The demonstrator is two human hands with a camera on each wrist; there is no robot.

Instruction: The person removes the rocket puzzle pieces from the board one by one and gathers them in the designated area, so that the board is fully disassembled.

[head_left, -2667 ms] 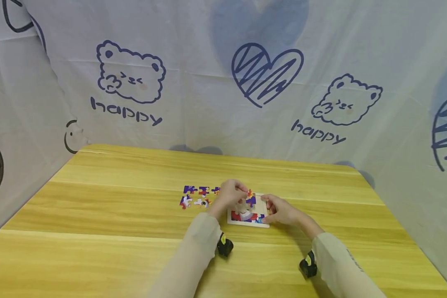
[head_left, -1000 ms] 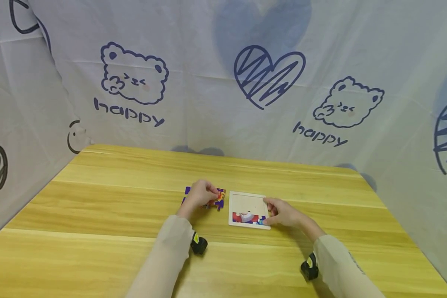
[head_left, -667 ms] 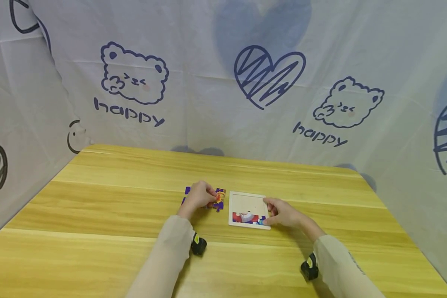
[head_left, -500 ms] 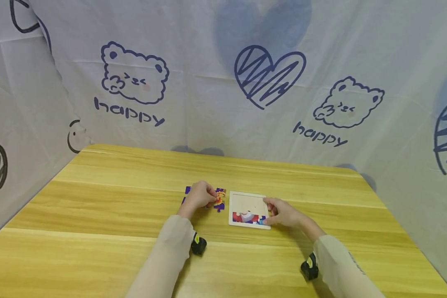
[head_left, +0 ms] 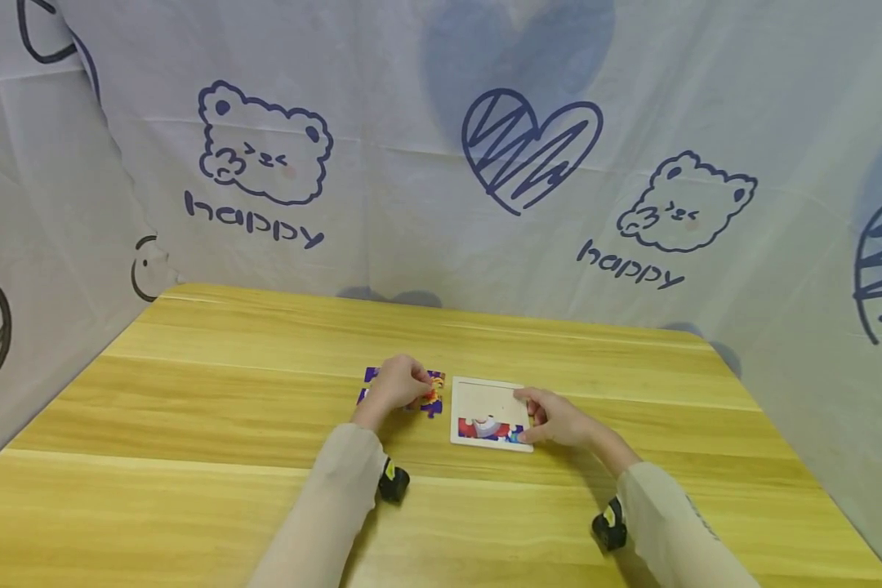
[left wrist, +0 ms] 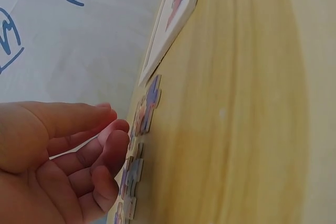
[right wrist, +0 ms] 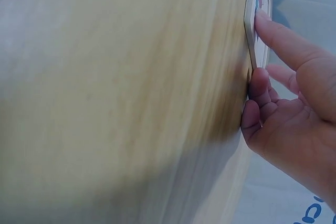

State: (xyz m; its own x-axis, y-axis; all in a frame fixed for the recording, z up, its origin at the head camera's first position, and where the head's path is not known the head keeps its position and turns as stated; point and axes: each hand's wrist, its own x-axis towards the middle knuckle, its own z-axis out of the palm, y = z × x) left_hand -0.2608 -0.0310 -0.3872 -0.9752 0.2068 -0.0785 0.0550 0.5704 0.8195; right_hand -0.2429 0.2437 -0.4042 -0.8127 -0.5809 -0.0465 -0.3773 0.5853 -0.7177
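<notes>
Several purple, red and orange jigsaw puzzle pieces lie together left of a square, pale puzzle tray. Pieces with red, white and purple print fill the tray's near side; its far part shows bare board. Over the loose pieces is my left hand, fingers bent and fingertips at an orange-printed piece. Whether they pinch it is hidden. My right hand grips the tray's right edge, its thumb on the near corner and other fingers along the side.
The wood-grain table reaches back to a pale curtain printed with bears and hearts. Both wrists wear small black cameras, one on the left and one on the right.
My left hand has carried a purple-and-orange puzzle piece from above the tray leftward to the loose pieces, then shifted only slightly there. The tray's far part has become bare. My right hand stays at its edge.
</notes>
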